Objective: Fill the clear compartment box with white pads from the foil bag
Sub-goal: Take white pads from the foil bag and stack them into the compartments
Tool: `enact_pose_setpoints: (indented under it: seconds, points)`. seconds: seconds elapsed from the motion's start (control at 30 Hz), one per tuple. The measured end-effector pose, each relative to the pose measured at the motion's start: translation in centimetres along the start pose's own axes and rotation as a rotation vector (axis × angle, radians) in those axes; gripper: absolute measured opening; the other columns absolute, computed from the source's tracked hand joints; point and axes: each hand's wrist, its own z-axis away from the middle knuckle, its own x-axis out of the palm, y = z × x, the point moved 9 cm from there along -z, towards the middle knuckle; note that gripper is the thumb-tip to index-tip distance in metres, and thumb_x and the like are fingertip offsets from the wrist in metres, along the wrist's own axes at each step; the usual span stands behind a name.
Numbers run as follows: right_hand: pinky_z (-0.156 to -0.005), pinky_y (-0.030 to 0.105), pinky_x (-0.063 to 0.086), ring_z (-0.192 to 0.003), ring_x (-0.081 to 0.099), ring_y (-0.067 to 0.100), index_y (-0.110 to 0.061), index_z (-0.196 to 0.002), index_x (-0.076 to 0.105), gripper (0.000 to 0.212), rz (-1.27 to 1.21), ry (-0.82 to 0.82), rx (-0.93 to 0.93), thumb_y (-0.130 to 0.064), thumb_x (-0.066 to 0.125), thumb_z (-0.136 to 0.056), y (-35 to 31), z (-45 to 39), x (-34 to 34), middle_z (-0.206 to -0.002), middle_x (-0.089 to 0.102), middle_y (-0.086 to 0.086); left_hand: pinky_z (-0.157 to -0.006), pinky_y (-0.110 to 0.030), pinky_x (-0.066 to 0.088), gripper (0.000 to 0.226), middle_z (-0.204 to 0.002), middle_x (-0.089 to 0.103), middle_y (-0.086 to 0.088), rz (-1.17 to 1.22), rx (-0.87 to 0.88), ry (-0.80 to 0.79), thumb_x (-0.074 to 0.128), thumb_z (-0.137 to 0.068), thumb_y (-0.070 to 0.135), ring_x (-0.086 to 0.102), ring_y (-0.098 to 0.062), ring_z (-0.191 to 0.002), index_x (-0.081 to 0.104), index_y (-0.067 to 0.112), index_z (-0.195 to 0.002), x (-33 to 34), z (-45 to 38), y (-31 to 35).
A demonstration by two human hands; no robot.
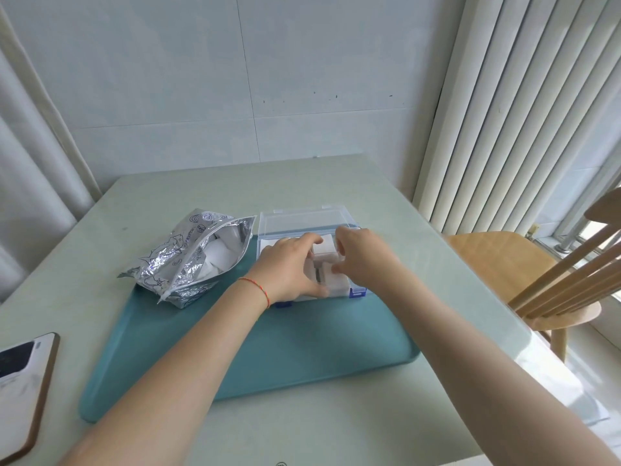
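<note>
The clear compartment box (268, 235) sits on a teal mat, its lid (302, 218) tipped open at the back and blue latches (358, 291) at the front. White pads (324, 247) lie packed in its compartments. My left hand (285, 267) reaches over the left half of the box, fingers curved onto the pads. My right hand (359, 255) is over the right half, fingertips pinching a white pad near the middle. To the left lies the foil bag (178, 253), open, with more white pads (220, 255) showing inside.
The teal mat (268, 348) covers the middle of a pale table (201, 193). A phone (20, 388) on a wood-edged board lies at the front left. A wooden chair (524, 274) stands close at the right, with vertical blinds behind it.
</note>
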Motion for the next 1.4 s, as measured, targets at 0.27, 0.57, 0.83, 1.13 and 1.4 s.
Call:
enact_pose_setpoints:
  seconds: [0.27,0.57,0.83,1.13,1.4]
  points:
    - [-0.059,0.026,0.038,-0.079,0.051,0.022,-0.009,-0.084,0.058,0.019,0.163,-0.162,0.039,-0.027,0.058,-0.09,-0.8,-0.1,1.6,-0.079,0.053,0.002,-0.101,-0.04,0.038,0.094,-0.125,0.057,0.002,-0.004,-0.009,0.018,0.084,-0.063,0.052,0.047,-0.022,-0.12,0.039,0.026,-0.141,0.3,-0.1,-0.2]
    - [-0.072,0.029,0.043,-0.098,0.06,0.023,-0.006,-0.109,0.063,0.03,0.099,-0.192,0.076,-0.028,0.061,-0.089,-0.1,-0.1,1.1,-0.109,0.065,0.007,-0.104,-0.04,0.037,0.087,-0.13,0.055,0.003,0.053,0.01,-0.03,0.082,-0.066,0.053,0.046,-0.018,-0.123,0.043,0.026,-0.138,0.3,0.0,-0.5]
    - [-0.072,0.026,0.043,-0.086,0.055,0.019,-0.013,-0.105,0.071,0.021,0.065,-0.239,0.044,-0.024,0.061,-0.09,-0.8,0.1,0.7,-0.106,0.068,0.004,-0.102,-0.035,0.041,0.074,-0.129,0.057,0.004,0.063,0.016,-0.018,0.084,-0.068,0.046,0.05,-0.016,-0.12,0.05,0.025,-0.131,0.1,-0.1,-0.8]
    - [-0.063,0.028,0.047,-0.083,0.06,0.022,-0.01,-0.089,0.07,0.02,-0.072,-0.001,-0.102,-0.025,0.056,-0.089,-7.0,-1.3,-2.6,-0.086,0.068,0.003,-0.073,-0.03,0.048,0.003,-0.085,0.066,0.005,0.124,0.007,0.566,0.066,-0.084,0.023,0.057,-0.014,-0.08,0.069,0.024,-0.084,-8.5,3.3,-4.5]
    - [-0.067,0.035,0.052,-0.085,0.063,0.032,-0.006,-0.093,0.07,0.025,-0.115,0.037,-0.107,-0.018,0.048,-0.089,-13.2,-3.8,0.9,-0.095,0.068,0.012,-0.081,-0.03,0.045,0.02,-0.1,0.06,0.003,0.117,-0.278,0.63,0.066,-0.084,0.032,0.058,-0.017,-0.09,0.066,0.024,-0.103,-11.6,7.1,-14.1]
